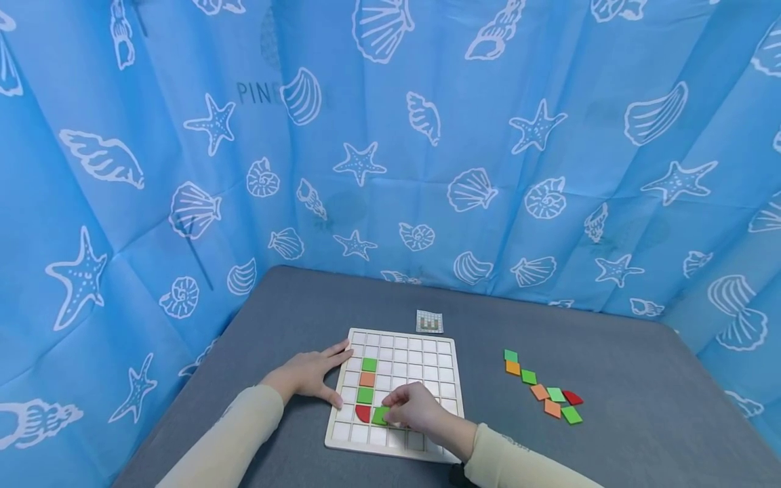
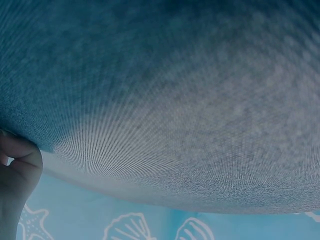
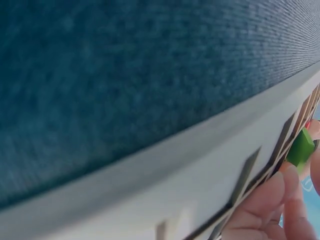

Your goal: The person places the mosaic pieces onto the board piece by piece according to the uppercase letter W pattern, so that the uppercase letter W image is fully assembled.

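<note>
A white grid board (image 1: 360, 447) lies on the grey table. Down its left part runs a column of tiles: a green square (image 1: 369, 364), an orange square (image 1: 367, 379), another green square (image 1: 365, 396) and a red quarter-circle tile (image 1: 363, 413). My right hand (image 1: 417, 415) pinches a green square tile (image 1: 379, 416) just right of the red one; the right wrist view shows this green tile (image 3: 301, 147) tilted at the fingertips. My left hand (image 1: 310, 374) rests spread at the board's left edge, thumb and fingers touching it. Only part of that hand (image 2: 20, 165) shows in the left wrist view.
Right of the board, several loose green, orange and red tiles (image 1: 552, 409) lie scattered on the table (image 1: 476, 434). A small card with a grid pattern (image 1: 430, 322) lies beyond the board's far edge. A blue shell-patterned curtain (image 1: 390, 169) hangs around the table.
</note>
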Available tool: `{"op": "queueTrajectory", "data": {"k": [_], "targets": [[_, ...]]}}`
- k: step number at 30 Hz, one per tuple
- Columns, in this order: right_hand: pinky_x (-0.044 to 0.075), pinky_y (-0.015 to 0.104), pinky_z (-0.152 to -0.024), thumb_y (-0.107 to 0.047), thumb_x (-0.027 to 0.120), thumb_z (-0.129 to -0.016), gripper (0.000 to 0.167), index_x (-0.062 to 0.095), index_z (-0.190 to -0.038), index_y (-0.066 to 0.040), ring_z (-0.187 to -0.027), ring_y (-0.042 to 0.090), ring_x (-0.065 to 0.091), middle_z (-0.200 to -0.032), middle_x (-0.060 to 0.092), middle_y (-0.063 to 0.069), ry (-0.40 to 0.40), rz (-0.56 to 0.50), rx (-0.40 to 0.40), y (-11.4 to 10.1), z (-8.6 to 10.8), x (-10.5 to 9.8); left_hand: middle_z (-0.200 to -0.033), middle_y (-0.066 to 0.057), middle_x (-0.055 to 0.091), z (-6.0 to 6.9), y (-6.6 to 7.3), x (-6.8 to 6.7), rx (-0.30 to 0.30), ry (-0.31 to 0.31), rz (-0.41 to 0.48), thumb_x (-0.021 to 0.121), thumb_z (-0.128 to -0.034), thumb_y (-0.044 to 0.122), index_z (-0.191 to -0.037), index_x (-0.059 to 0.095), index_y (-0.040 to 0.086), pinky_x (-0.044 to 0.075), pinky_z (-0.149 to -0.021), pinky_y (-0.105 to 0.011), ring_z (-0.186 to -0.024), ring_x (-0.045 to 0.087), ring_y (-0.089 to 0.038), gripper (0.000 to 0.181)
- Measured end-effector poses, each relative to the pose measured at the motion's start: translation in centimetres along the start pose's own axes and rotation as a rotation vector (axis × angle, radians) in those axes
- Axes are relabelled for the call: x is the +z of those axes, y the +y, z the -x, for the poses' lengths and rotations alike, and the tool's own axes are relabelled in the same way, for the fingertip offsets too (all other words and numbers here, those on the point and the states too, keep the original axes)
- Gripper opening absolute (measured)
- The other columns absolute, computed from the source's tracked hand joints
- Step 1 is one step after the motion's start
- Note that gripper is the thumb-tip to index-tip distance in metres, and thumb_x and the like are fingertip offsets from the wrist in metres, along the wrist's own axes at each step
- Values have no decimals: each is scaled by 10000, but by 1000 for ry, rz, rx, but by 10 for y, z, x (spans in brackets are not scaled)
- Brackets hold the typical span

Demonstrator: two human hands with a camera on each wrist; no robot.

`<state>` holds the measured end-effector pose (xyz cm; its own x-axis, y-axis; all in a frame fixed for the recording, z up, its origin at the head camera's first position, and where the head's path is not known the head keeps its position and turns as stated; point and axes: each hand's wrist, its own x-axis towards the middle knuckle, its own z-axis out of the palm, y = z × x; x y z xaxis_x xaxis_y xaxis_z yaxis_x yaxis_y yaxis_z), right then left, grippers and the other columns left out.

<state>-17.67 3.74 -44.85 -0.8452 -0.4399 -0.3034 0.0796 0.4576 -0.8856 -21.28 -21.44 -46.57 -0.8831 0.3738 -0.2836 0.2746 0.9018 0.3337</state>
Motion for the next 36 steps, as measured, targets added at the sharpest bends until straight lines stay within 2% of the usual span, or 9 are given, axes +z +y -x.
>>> {"op": "queueTrajectory", "data": {"k": [8, 15, 21, 29, 36], "targets": [[451, 207, -580, 49, 712, -785, 152, 692, -931, 13, -672, 103, 499, -760, 574, 17, -54, -10, -31, 6, -3, -3, -1615, 32, 180, -2, -1, 1, 5, 4, 5, 746, -729, 627, -1549, 291, 239, 326, -1049, -548, -1359, 370, -389, 1015], [437, 226, -587, 68, 710, -782, 164, 689, -942, 35, -679, 116, 493, -754, 574, 24, -17, -15, -19, 2, 1, -2, -1616, 11, 179, -1, 0, -1, 9, 0, 7, 747, -728, 627, -1550, 288, 211, 319, -1050, -558, -1361, 363, -397, 1029], [418, 236, -555, 37, 694, -829, 164, 682, -993, 37, -648, 109, 492, -781, 575, 19, -10, -14, -2, 4, 5, -5, -1615, 34, 180, -2, -1, 2, -4, -5, 20, 754, -720, 624, -1549, 291, 240, 323, -1047, -557, -1368, 358, -384, 1024], [440, 236, -555, 32, 666, -864, 198, 656, -1057, 70, -638, 115, 509, -812, 568, 37, -29, -97, -4, 11, 10, -18, -1616, 14, 176, -1, -1, 1, 16, 2, 19, 758, -717, 619, -1551, 284, 219, 316, -1051, -557, -1368, 358, -383, 1040], [461, 273, -582, -5, 662, -888, 237, 645, -1105, 90, -651, 121, 544, -817, 585, 38, -17, -97, -34, 13, 17, -37, -1615, -6, 182, 1, -1, 1, 29, 19, 15, 771, -707, 607, -1547, 295, 193, 328, -1041, -557, -1361, 365, -392, 1051]]}}
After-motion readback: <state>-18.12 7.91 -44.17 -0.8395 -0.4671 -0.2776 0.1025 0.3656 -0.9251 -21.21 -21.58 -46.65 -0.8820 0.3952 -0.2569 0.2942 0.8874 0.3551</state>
